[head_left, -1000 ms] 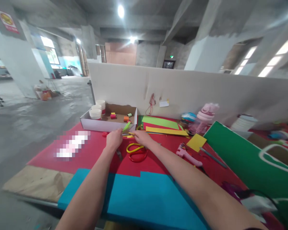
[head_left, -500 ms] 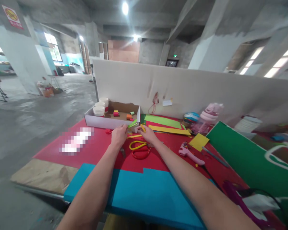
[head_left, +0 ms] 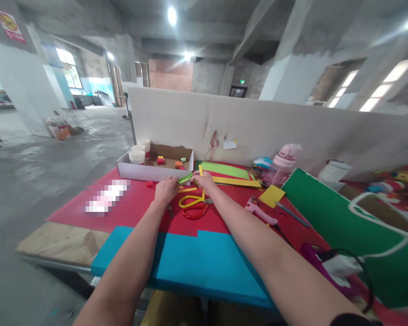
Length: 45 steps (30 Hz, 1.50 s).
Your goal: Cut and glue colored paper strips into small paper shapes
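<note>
Over the red sheet (head_left: 139,213), my left hand (head_left: 166,189) is closed on one end of a light green strip (head_left: 185,179). My right hand (head_left: 204,180) pinches at the strip's other end and also has a narrow yellow strip (head_left: 201,170) between its fingers, sticking up. Scissors with yellow and red handles (head_left: 194,213) lie just below my hands. Another yellow strip (head_left: 187,189) rests on the red sheet between my hands and the scissors. Behind them a white box (head_left: 139,172) holds paper cups (head_left: 137,156) and small coloured rolls (head_left: 161,161).
To the right are yellow and green sheets (head_left: 224,170), a pink glue gun (head_left: 260,211), a yellow square (head_left: 272,196), a pink bottle (head_left: 285,158) and a green board (head_left: 326,222). Blue material (head_left: 207,262) covers the near edge. A white partition (head_left: 177,113) stands behind.
The yellow strip in my right hand now stands more upright, and the green strip lies flatter between my hands. The view has shifted slightly to the right.
</note>
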Each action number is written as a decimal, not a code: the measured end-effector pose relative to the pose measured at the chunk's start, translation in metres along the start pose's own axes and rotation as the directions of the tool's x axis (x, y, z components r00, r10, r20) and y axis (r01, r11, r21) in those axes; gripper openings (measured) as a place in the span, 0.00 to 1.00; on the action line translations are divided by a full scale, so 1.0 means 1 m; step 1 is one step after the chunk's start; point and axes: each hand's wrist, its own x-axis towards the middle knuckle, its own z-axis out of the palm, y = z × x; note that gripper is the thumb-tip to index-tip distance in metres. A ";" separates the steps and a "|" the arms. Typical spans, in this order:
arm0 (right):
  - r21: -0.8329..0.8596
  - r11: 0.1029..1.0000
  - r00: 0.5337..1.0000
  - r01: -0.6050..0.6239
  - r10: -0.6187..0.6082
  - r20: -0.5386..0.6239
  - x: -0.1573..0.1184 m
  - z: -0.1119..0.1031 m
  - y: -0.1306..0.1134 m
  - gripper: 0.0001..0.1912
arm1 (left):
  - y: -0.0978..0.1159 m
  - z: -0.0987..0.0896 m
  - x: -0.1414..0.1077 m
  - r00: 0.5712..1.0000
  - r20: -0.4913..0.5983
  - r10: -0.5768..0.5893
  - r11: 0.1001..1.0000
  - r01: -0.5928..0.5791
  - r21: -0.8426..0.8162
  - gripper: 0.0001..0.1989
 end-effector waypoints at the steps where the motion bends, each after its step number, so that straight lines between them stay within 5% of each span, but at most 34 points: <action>1: -0.074 0.997 1.000 0.021 -0.021 -0.003 0.000 -0.002 -0.001 0.06 | 0.000 -0.001 0.000 1.000 0.000 -0.001 1.000 0.001 -0.007 0.13; 5: -0.431 0.894 0.991 0.126 -0.134 0.011 0.001 -0.012 -0.005 0.06 | 0.001 -0.001 -0.001 1.000 -0.005 -0.011 1.000 0.011 -0.014 0.13; 7: -0.478 0.870 0.990 0.123 -0.144 -0.006 -0.001 -0.018 -0.007 0.05 | -0.001 0.000 0.000 1.000 0.009 -0.007 1.000 0.007 -0.008 0.13; 10: -0.266 0.963 0.999 0.042 -0.046 -0.007 -0.014 -0.030 -0.008 0.04 | -0.005 0.001 0.001 0.999 -0.007 -0.043 0.999 0.043 -0.007 0.16; 13: 0.153 0.986 0.991 -0.070 0.051 0.123 -0.036 -0.050 -0.001 0.07 | -0.009 0.002 0.003 0.992 -0.069 -0.103 0.995 0.102 -0.021 0.16; 15: 0.390 0.913 0.981 -0.120 0.048 0.190 -0.051 -0.063 0.007 0.10 | -0.011 0.003 0.005 0.991 -0.083 -0.109 0.994 0.107 -0.024 0.17; 20: 0.752 0.647 0.992 -0.121 0.055 0.112 -0.072 -0.076 0.036 0.11 | -0.017 0.013 0.011 1.000 0.008 -0.026 0.999 0.026 0.022 0.19; 24: 0.816 0.548 0.980 -0.185 0.169 0.109 -0.073 -0.070 0.055 0.10 | -0.019 0.024 0.013 0.989 0.149 0.023 0.997 -0.035 0.076 0.22; 32: 0.867 0.466 0.976 -0.178 0.197 0.095 -0.070 -0.072 0.062 0.10 | -0.016 0.032 0.010 0.992 0.124 0.007 0.984 -0.029 0.176 0.24; 45: 0.802 0.577 0.987 -0.153 0.124 0.098 -0.070 -0.066 0.064 0.10 | -0.005 0.013 0.022 0.978 0.198 0.067 0.957 -0.119 0.266 0.16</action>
